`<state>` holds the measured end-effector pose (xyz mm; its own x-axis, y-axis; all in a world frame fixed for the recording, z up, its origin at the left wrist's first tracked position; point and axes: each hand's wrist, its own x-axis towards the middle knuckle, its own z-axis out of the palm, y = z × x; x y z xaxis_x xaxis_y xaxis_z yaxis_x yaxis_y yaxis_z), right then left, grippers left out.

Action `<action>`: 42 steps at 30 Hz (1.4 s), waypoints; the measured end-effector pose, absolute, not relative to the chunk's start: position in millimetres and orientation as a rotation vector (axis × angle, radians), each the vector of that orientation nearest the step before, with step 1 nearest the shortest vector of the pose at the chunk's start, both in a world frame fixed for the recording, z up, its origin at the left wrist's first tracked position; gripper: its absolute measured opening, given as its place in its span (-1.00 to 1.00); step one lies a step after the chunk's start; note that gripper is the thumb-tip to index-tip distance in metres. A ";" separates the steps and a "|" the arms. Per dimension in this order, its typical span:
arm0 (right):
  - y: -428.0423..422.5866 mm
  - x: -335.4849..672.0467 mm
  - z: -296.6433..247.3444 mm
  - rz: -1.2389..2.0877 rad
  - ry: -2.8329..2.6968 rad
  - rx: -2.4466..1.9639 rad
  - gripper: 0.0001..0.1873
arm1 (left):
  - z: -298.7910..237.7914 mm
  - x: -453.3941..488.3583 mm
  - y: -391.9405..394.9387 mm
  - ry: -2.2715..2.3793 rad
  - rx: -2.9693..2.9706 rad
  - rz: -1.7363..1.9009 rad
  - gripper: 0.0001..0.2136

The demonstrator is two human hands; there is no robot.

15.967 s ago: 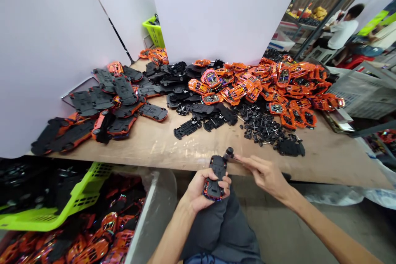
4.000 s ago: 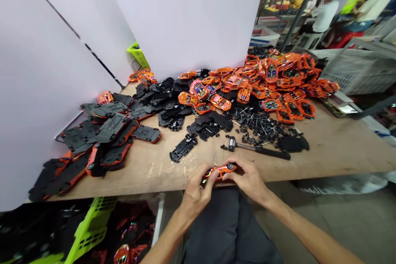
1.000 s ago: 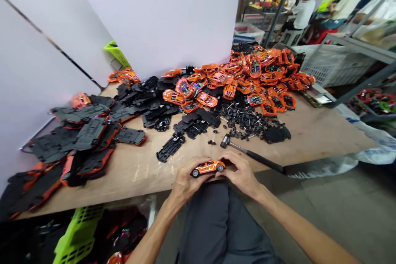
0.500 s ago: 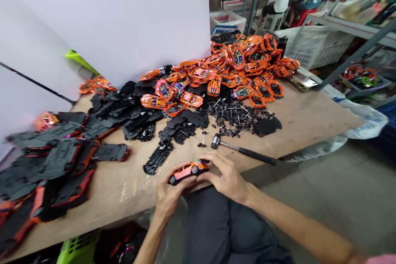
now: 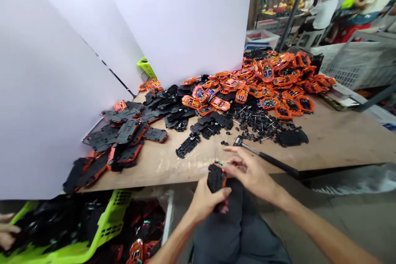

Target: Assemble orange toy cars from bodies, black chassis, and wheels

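My left hand is wrapped round an orange toy car, held over my lap with its black underside turned up. My right hand is just to the right of the car, fingers loosely curled, fingertips at the car's front end. A small hammer with a black handle lies on the wooden table right behind my right hand. Beyond it are a heap of black wheels on axles, loose black chassis plates and a big pile of orange car bodies.
Upside-down assembled cars lie stacked at the table's left. A green basket of cars stands below the table on the left, another person's fingers at its edge. White panels wall the table's back. People sit far right by white crates.
The car was upright between both hands; now it is flipped underside up in my left hand, and my right hand has come off its side. The view has swung back left.
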<state>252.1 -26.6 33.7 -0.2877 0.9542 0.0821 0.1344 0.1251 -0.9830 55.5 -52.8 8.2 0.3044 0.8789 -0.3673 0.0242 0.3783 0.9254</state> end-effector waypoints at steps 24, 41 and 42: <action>-3.3 218.5 10.5 1.390 -1.655 -1.130 -0.55 | 15.3 11.3 -49.8 0.365 0.039 0.624 -0.48; 48.0 250.8 -6.7 1.152 -1.498 -1.323 -0.49 | 97.9 -134.4 65.5 1.725 1.077 1.451 -0.45; 49.6 248.6 -4.1 1.122 -1.500 -1.330 -0.49 | 109.1 -149.9 77.4 1.889 1.071 1.395 -0.46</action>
